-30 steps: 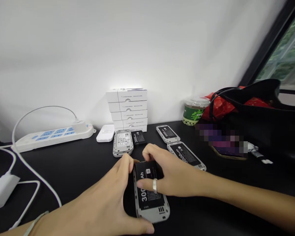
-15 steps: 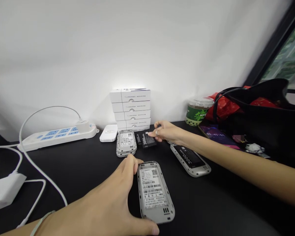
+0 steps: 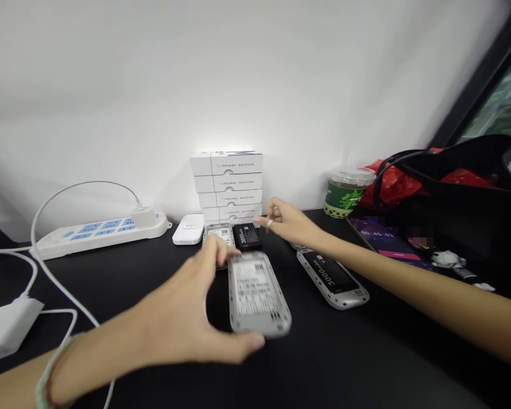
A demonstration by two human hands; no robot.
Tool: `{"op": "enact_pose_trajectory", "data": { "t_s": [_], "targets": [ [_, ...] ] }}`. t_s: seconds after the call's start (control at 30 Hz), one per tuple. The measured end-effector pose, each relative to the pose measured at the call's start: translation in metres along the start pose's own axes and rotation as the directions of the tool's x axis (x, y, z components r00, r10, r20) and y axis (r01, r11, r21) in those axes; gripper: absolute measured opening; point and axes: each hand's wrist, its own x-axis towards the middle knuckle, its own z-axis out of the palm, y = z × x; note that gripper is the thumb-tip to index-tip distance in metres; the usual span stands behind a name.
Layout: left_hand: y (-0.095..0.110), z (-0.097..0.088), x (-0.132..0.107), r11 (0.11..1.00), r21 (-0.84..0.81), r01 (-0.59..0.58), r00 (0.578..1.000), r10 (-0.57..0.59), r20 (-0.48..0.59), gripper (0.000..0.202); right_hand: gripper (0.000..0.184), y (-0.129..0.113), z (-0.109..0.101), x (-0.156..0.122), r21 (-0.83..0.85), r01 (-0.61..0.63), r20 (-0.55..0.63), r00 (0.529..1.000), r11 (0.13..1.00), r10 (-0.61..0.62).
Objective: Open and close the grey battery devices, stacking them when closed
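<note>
My left hand (image 3: 183, 309) grips a pale grey handheld device (image 3: 259, 295) by its edges, fingers at the upper left and thumb at the lower end. Its back cover is off, and a printed label shows in the bare battery bay. Black 3000mAh batteries (image 3: 247, 237) lie stacked behind it, against white boxes. Just above their right side is my right hand (image 3: 290, 221), thumb apart from the curled fingers and nothing visible in it. Another such device (image 3: 332, 278), with a black battery in its bay, lies under my right forearm. More open devices (image 3: 221, 232) sit behind my left fingers, partly hidden.
White boxes (image 3: 227, 184) are stacked by the wall, beside a pile of white covers (image 3: 189, 229). A power strip (image 3: 106, 234) with cables lies left. To the right are a lidded drink cup (image 3: 344, 193), a phone (image 3: 385, 241) and a black bag (image 3: 472, 216).
My right hand has let go of the battery, which now lies on the stack, and has risen slightly. My left hand has moved the device up and left, farther from me.
</note>
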Motion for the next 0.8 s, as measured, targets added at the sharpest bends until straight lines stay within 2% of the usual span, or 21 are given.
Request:
{"op": "enact_pose_trajectory", "data": {
  "t_s": [0.1,0.2,0.3,0.47,0.67,0.8],
  "targets": [
    [-0.019,-0.019,0.02,0.995,0.039,-0.093,0.985,0.098,-0.143,0.059,0.034,0.004,-0.028,-0.024,-0.007,0.073,0.027,0.997,0.997,-0.073],
    [-0.041,-0.027,0.033,0.998,0.006,-0.056,0.987,0.057,-0.15,0.059,0.033,0.015,-0.056,-0.05,-0.064,0.112,0.084,0.991,0.992,-0.107],
    [-0.057,-0.025,0.039,0.999,0.011,-0.042,0.991,0.043,-0.131,0.059,0.031,0.026,-0.074,-0.073,-0.149,0.128,0.132,0.985,0.981,-0.108],
    [-0.067,-0.022,0.042,0.999,0.037,-0.017,0.993,0.021,-0.119,0.059,0.037,0.035,-0.086,-0.101,-0.246,0.163,0.259,0.961,0.956,-0.097],
    [-0.065,-0.02,0.041,0.992,0.128,-0.017,0.988,0.036,-0.15,0.059,0.086,0.049,-0.099,-0.109,-0.288,0.135,0.371,0.928,0.948,-0.019],
    [-0.063,-0.017,0.038,0.984,0.176,-0.041,0.993,0.06,-0.106,0.051,0.086,0.047,-0.098,-0.105,-0.295,0.107,0.379,0.925,0.95,0.014]
  ]
}}
